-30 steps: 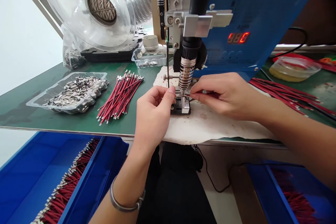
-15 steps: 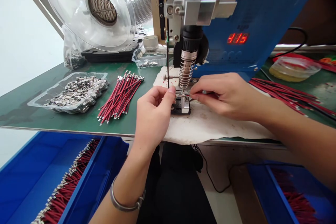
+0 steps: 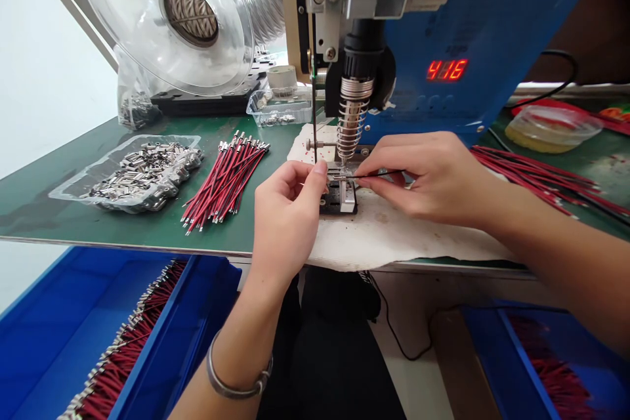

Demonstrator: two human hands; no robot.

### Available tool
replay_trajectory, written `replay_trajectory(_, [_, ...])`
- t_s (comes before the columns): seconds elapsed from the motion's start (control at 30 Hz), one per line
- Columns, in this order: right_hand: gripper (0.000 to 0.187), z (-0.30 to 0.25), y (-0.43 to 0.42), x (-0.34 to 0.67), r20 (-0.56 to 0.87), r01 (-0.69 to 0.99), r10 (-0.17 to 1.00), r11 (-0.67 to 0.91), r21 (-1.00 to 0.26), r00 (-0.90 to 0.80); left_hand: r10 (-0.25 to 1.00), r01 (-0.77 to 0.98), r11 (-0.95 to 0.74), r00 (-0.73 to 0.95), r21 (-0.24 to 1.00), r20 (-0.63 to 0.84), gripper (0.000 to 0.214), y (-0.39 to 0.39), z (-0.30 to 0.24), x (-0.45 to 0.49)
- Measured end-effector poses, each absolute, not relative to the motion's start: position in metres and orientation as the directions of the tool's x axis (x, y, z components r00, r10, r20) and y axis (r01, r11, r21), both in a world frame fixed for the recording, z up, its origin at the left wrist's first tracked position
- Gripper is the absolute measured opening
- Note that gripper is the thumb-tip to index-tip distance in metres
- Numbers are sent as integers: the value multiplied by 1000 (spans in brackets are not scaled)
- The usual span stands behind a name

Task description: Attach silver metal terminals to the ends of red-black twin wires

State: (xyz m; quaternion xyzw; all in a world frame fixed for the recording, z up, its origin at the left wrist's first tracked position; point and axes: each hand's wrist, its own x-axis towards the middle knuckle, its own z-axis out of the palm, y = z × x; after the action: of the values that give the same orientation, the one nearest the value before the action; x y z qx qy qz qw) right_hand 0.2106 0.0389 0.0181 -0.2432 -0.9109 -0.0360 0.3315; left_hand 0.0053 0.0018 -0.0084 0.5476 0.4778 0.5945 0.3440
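Head view: the left hand, fingers curled, pinches a metal piece on the black block that sits on the white cloth. The right hand pinches a wire, whose tip meets that piece under the soldering iron.

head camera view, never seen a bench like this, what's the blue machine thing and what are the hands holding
The camera sits on the person's head, looking down at their bare hands over a green bench. The right hand pinches a wire, its end at a metal fixture under the blue machine's coiled tip. The left hand pinches at the fixture's other side; what it holds is too small to tell. Left of it lie a wire bundle and a tray of metal pieces.
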Motion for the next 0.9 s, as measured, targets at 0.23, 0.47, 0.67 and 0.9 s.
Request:
replay_trajectory(0.23, [11,24,30,206,714,424,320,905,-36,-622,851,304,-401,-224,864,474,32,-23,-8,9])
replay_trajectory(0.47, [11,26,11,200,770,349,152,932,96,-620,758,468,-598,67,650,649,10,-47,-20,30])
replay_trajectory(0.67, [20,24,10,200,761,297,136,952,78,-635,753,404,-623,79,670,653,32,-42,-22,36])
replay_trajectory(0.9, [20,25,8,199,761,329,144,939,96,-633,759,444,-605,71,661,647,33,-47,-24,40])
